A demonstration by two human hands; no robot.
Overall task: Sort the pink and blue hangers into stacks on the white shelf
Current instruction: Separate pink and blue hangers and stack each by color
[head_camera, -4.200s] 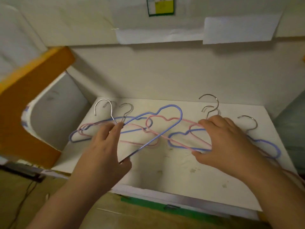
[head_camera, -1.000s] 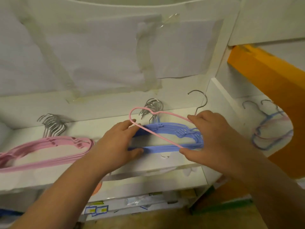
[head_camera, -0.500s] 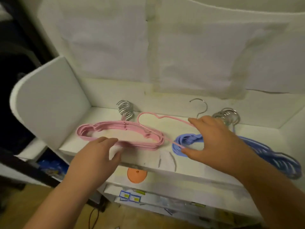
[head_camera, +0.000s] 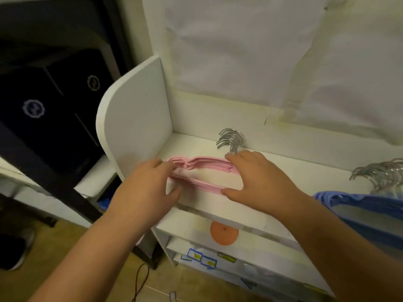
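Both hands bracketed the pink stack (head_camera: 204, 174) on the shelf (head_camera: 305, 171): left hand (head_camera: 150, 190) pinching its left end, right hand (head_camera: 257, 179) gripping its right end. Its long axis ran left-right between them; the blue stack (head_camera: 357, 205) lay right.

Dim, soft – motion-blurred; edges warped

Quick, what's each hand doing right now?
Left hand: grips the left end of the pink hanger stack.
Right hand: grips its right end.

White shelf (head_camera: 305, 171): pink hanger stack (head_camera: 205, 173) left, blue stack (head_camera: 359, 203) right.
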